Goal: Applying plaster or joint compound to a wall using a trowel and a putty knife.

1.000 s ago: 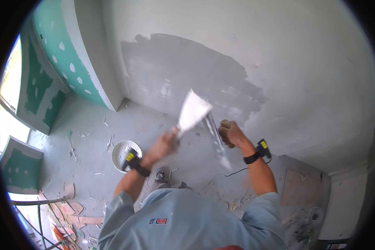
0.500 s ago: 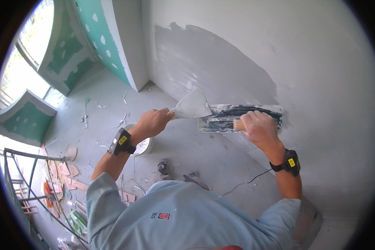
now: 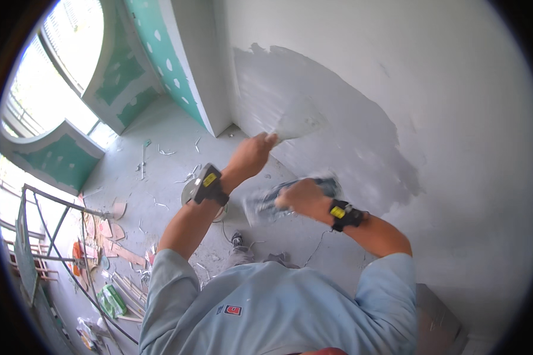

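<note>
Pale wall (image 3: 468, 124) bearing a grey patch (image 3: 364, 133) filled my head view. I saw the left hand (image 3: 251, 157) pinch a scraper (image 3: 301, 119) in its fingers, blade aimed up-right over the patch, contact unclear; lower, the right hand (image 3: 305, 198) gripped a trowel (image 3: 262, 207) whose length slanted up rightward.

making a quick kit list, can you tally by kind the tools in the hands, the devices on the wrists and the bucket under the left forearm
Scraper, in the left hand: 1
Trowel, in the right hand: 1
Black wrist devices: 2
Bucket, partly hidden: 1
Total: 5
</note>
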A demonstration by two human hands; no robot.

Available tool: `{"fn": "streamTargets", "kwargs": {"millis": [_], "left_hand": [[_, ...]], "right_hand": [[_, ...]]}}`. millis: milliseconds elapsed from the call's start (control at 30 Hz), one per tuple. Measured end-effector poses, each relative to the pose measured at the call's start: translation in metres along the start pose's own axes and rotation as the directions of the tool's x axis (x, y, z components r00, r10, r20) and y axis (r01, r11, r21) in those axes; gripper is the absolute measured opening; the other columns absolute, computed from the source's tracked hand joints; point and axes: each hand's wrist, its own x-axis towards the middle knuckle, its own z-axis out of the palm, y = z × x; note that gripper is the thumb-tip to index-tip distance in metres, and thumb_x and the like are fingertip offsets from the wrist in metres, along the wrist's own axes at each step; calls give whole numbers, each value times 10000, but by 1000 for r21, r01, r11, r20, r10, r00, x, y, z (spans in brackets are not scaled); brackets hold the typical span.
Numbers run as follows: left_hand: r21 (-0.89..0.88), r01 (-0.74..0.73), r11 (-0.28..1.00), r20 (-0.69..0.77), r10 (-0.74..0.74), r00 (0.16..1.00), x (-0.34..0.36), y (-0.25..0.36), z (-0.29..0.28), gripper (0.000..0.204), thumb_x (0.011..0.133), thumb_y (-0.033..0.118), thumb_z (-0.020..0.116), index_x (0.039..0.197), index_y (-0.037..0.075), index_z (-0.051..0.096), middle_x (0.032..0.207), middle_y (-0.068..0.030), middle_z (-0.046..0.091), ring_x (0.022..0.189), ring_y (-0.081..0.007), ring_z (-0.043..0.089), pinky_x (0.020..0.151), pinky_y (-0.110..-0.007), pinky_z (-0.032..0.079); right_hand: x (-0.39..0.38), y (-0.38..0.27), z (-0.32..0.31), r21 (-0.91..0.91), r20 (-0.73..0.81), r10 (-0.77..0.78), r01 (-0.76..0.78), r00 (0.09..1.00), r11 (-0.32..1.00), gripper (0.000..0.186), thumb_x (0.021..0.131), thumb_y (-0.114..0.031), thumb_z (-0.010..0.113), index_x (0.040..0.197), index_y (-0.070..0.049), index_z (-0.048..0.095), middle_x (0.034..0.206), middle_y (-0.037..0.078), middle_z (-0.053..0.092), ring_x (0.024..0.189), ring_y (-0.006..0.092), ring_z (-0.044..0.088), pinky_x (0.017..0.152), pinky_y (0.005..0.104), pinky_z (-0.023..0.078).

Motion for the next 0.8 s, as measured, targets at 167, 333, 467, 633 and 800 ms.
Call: {"fn": "streamTargets", "kwargs": {"millis": [167, 333, 467, 633, 800], "left_hand": [[-291, 261, 920, -115, -305, 946, -55, -75, 18, 374, 908, 335, 372, 808, -8, 482, 661, -190, 527, 627, -353, 500, 610, -416, 393], [-379, 357, 854, 51, -365, 929, -98, -64, 74, 452, 905, 411, 358, 822, -8, 506, 646, -150, 525, 612, -267, 516, 589, -378, 399], [-453, 334, 827, -27, -388, 921, -79, -67, 98, 470, 904, 435, 353, 846, -6, 505, 648, -132, 525, 582, -208, 511, 549, -354, 401], [-823, 317, 472, 50, -496, 867, -63, -76, 56, 394, 907, 443, 361, 797, 77, 453, 550, 45, 345, 412, -58, 313, 369, -209, 270], [-879, 388, 277, 194, -537, 821, -89, -115, 29, 398, 899, 457, 379, 841, 74, 468, 571, 45, 348, 417, -43, 307, 349, -206, 242]], "right_hand": [[-24, 47, 15, 977, 113, 812, -214, 572, 16, 283, 793, -194, 563, 1006, -12, 519, 685, 42, 534, 499, 130, 536, 430, 259, 449], [28, 7, -11, 948, -226, 911, 294, 346, 123, 417, 846, -222, 536, 1147, 28, 392, 660, 9, 467, 441, 58, 431, 369, 200, 382], [41, 3, 32, 838, -513, 777, 18, 365, 545, 447, 857, -201, 528, 1184, 38, 340, 610, 8, 445, 421, 59, 407, 384, 186, 347], [53, -48, 51, 560, -677, 549, -140, 490, 817, 507, 819, -220, 561, 1196, 47, 351, 973, 202, 515, 810, 311, 547, 662, 361, 451], [37, -29, 66, 369, -205, 506, -413, 838, 833, 520, 769, -205, 570, 1212, -30, 361, 985, 196, 528, 804, 374, 578, 636, 438, 489]]}}
